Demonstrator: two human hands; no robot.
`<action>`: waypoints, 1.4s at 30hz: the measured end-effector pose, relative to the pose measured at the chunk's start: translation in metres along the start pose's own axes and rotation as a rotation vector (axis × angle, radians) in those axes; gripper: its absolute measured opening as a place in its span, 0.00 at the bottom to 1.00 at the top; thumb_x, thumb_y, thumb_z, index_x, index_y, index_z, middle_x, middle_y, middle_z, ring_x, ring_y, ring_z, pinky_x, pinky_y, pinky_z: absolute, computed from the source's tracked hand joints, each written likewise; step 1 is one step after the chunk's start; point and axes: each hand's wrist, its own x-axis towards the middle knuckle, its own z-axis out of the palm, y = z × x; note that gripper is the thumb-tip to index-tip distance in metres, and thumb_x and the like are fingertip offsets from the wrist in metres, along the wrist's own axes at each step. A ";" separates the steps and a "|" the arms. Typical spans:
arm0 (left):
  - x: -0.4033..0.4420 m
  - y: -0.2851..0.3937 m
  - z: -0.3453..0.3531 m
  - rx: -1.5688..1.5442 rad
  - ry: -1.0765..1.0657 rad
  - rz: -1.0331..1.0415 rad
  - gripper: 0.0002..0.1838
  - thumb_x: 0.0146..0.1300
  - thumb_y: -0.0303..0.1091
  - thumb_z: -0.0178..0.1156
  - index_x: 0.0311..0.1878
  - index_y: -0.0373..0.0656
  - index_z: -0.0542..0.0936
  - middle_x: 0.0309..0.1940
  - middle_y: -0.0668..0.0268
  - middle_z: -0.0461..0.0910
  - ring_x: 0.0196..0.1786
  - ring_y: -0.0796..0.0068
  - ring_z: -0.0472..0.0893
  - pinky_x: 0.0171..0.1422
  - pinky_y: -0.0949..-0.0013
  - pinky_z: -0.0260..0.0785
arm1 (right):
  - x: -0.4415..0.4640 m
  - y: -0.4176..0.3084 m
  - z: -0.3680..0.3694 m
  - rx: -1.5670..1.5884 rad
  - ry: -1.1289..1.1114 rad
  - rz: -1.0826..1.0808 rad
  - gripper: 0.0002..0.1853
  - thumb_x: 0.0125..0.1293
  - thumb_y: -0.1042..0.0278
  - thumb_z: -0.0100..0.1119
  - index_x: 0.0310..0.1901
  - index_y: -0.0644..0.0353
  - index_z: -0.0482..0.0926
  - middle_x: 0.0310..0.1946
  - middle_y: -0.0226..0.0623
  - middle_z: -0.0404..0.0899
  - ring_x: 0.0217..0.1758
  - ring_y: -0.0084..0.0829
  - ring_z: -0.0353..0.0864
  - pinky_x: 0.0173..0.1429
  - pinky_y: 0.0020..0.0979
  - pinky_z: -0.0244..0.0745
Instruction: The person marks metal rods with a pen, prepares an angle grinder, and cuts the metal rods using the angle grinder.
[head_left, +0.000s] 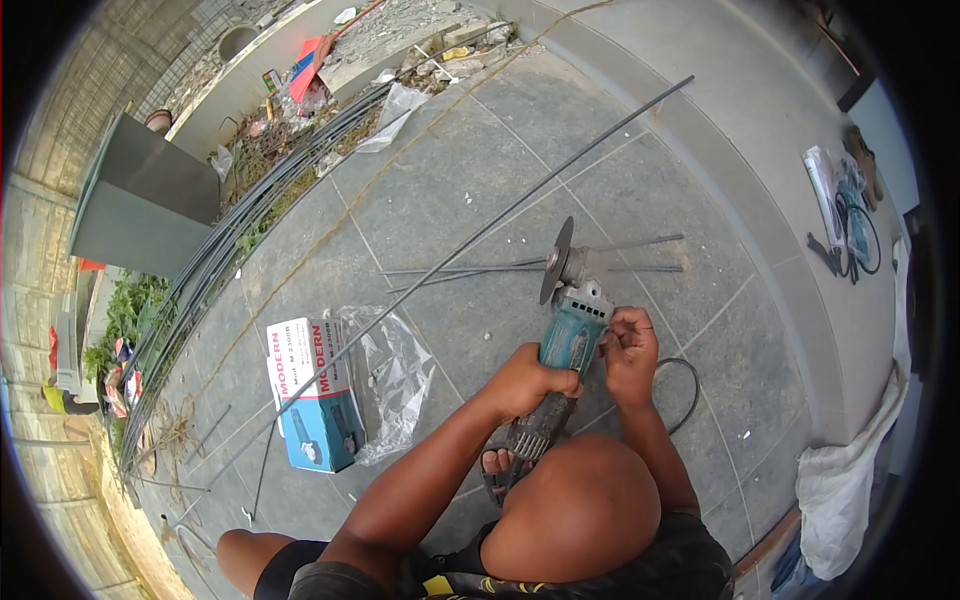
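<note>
An angle grinder [572,338] with a teal body and a dark rear handle is tilted above my raised knee, its cutting disc [558,260] at the far end. My left hand [535,382] is wrapped round the grinder's body from the left. On the other side, my right hand [630,355] has its fingers curled together close to the teal housing, below the metal gear head. What those fingers pinch, if anything, is hidden. Thin steel rods [470,270] lie on the tiles beyond the disc. A longer rod [560,170] runs diagonally across the floor.
Left of me, a grinder box [315,395] marked MODERN stands beside a transparent plastic bag [400,375]. A bundle of long rods [265,190] curves along the left. A black cable [690,385] loops at right. A white sack [840,490] hangs at the right edge.
</note>
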 end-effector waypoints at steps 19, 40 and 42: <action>0.008 0.001 -0.006 0.233 0.136 0.191 0.19 0.43 0.40 0.70 0.34 0.33 0.85 0.25 0.58 0.83 0.30 0.68 0.82 0.38 0.63 0.73 | 0.005 -0.001 0.019 0.240 0.174 0.203 0.12 0.63 0.88 0.57 0.36 0.57 0.69 0.35 0.31 0.76 0.29 0.18 0.76 0.28 0.21 0.72; 0.013 0.024 0.005 0.211 0.064 0.155 0.15 0.43 0.38 0.70 0.28 0.34 0.85 0.24 0.60 0.83 0.29 0.70 0.80 0.39 0.65 0.71 | 0.001 0.024 0.003 0.055 0.308 -0.144 0.16 0.66 0.89 0.56 0.53 0.63 0.71 0.53 0.39 0.73 0.54 0.27 0.76 0.61 0.29 0.72; 0.011 0.025 0.005 0.225 0.071 0.153 0.17 0.42 0.39 0.70 0.28 0.33 0.85 0.24 0.59 0.83 0.30 0.69 0.80 0.39 0.65 0.72 | 0.003 0.022 0.001 0.045 0.281 -0.129 0.16 0.66 0.89 0.54 0.53 0.63 0.71 0.53 0.39 0.72 0.54 0.27 0.76 0.61 0.29 0.73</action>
